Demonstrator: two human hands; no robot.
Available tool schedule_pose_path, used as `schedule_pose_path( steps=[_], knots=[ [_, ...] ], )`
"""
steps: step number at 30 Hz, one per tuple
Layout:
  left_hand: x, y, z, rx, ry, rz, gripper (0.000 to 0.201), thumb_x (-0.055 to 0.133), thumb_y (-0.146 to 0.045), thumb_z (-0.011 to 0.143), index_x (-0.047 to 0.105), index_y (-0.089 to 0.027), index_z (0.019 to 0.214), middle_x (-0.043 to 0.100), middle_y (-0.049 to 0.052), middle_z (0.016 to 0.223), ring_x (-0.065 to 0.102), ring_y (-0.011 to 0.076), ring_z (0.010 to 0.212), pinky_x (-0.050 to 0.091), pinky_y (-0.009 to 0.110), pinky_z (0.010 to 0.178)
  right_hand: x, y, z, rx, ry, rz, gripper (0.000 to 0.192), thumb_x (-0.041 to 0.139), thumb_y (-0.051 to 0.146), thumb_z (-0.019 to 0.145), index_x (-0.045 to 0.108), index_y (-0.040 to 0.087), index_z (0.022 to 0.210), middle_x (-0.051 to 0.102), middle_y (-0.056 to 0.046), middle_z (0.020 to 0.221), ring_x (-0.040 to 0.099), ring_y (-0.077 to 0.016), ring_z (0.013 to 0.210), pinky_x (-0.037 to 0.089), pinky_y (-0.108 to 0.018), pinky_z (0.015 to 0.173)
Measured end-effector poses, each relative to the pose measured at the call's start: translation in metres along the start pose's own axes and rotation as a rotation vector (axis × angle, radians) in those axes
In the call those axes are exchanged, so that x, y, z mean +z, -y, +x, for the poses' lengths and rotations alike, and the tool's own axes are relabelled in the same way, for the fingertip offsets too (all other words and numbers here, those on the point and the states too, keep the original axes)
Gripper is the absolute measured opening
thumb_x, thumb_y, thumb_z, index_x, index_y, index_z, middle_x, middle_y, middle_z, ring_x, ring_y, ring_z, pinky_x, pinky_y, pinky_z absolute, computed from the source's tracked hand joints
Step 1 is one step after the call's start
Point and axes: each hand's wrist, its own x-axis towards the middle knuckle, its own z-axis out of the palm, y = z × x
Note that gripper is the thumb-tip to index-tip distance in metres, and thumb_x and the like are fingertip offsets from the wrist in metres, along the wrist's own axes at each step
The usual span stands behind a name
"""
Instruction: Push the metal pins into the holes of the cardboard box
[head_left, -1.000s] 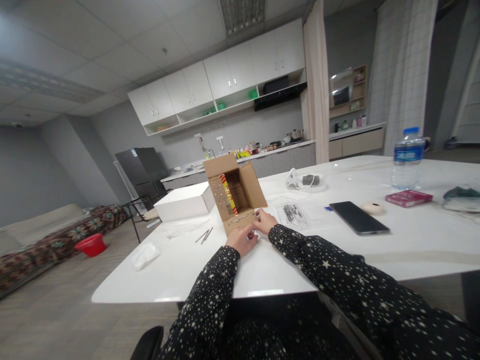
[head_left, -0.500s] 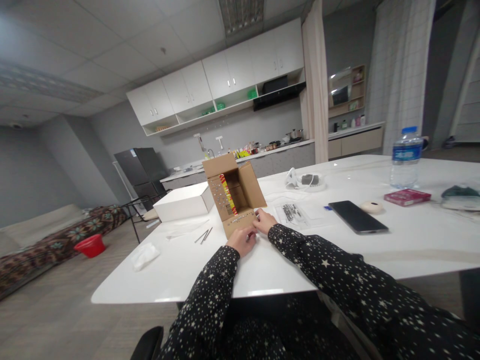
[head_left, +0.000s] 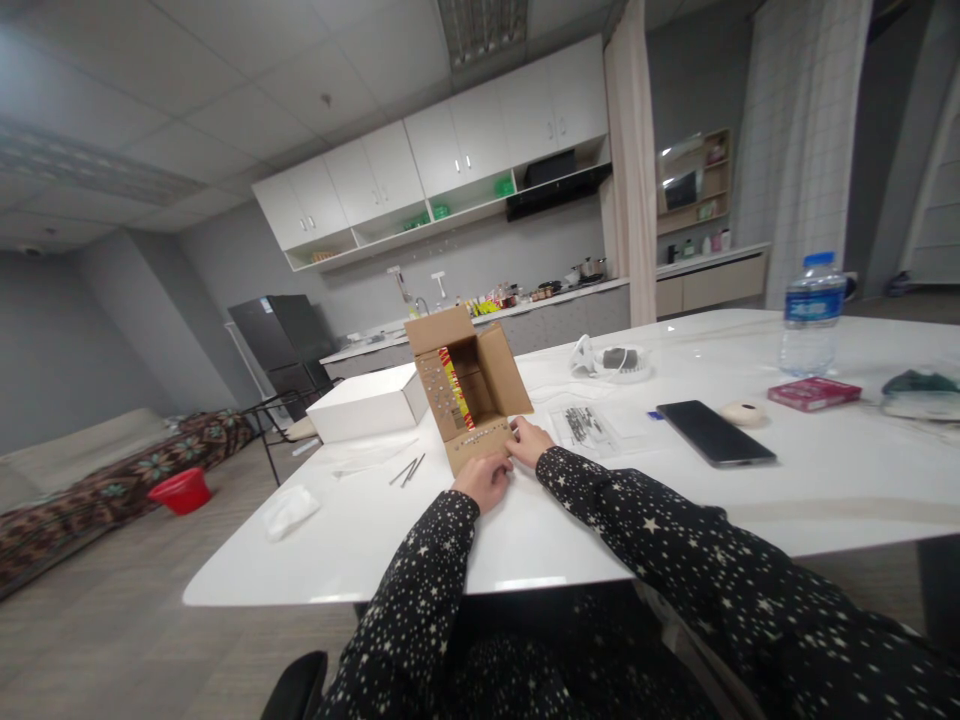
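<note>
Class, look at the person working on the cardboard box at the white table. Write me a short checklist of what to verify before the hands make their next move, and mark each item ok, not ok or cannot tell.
1. Cardboard box lies on its side with its flaps open toward the person: ok.
2. Left hand rests at the box's front flap: ok.
3. Right hand touches the same flap's right end: ok.
4. Either hand's grip holds a small part: cannot tell, fingers curl over it.
5. Loose thin metal pieces lie left of the hands, apart from them: ok.
6. Phone lies well to the right, away from both hands: ok.
</note>
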Motion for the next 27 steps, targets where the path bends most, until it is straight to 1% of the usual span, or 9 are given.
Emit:
schedule_pose_path(
  steps=[5,10,14,18,24,27],
  knots=[
    [0.0003,0.0004,-0.0005,0.003,0.015,-0.041,0.027,0.048,-0.004,0.067,0.066,-0.02,0.079,0.071,0.003,0.089,0.066,0.0175,0.082,0.052,0.031,0.082,-0.0001,0.0003,-0.0004,-0.002,-0.004,0.002,0.027,0.053,0.028,0.077,0.051,0.021,0.103,0.068,-0.003,0.09,0.062,-0.0202,0.086,0.036,-0.027,0.069],
    [0.0021,0.0018,-0.0005,0.017,0.011,-0.044,0.024,0.05,-0.006,0.067,0.066,-0.02,0.079,0.07,0.003,0.086,0.065,0.0169,0.078,0.052,0.03,0.078,-0.0007,0.0008,-0.001,-0.002,-0.001,0.0,0.027,0.054,0.027,0.078,0.051,0.022,0.104,0.068,-0.003,0.089,0.062,-0.019,0.085,0.036,-0.027,0.069],
    [0.0039,0.0033,-0.0003,0.038,0.016,-0.036,0.022,0.051,-0.009,0.068,0.066,-0.019,0.08,0.069,0.003,0.086,0.064,0.0165,0.078,0.051,0.029,0.078,-0.0009,0.001,-0.0013,-0.007,-0.003,0.004,0.026,0.053,0.027,0.078,0.052,0.021,0.103,0.068,-0.002,0.089,0.061,-0.0188,0.084,0.036,-0.027,0.069],
    [0.0043,0.0034,-0.0002,0.029,0.027,-0.039,0.021,0.051,-0.011,0.069,0.066,-0.019,0.08,0.068,0.003,0.086,0.064,0.0159,0.077,0.051,0.028,0.076,0.0,-0.0001,-0.0007,-0.014,-0.001,0.011,0.027,0.053,0.027,0.077,0.052,0.021,0.103,0.069,-0.002,0.089,0.061,-0.0188,0.084,0.036,-0.027,0.07],
    [0.0038,0.0026,-0.0004,0.016,0.035,-0.029,0.022,0.05,-0.011,0.071,0.065,-0.019,0.084,0.068,0.004,0.091,0.064,0.0168,0.083,0.05,0.029,0.081,0.0009,-0.0013,0.0002,-0.015,-0.006,0.007,0.026,0.054,0.027,0.077,0.052,0.021,0.103,0.068,-0.002,0.088,0.062,-0.0192,0.084,0.036,-0.027,0.069],
    [0.0026,0.002,-0.0008,0.015,0.0,0.002,0.024,0.05,-0.011,0.073,0.066,-0.019,0.089,0.067,0.005,0.095,0.063,0.0176,0.089,0.049,0.031,0.085,0.0011,-0.0014,0.0002,-0.013,-0.004,0.002,0.027,0.055,0.028,0.078,0.052,0.022,0.103,0.068,-0.002,0.088,0.062,-0.0187,0.084,0.036,-0.026,0.069]
  ],
)
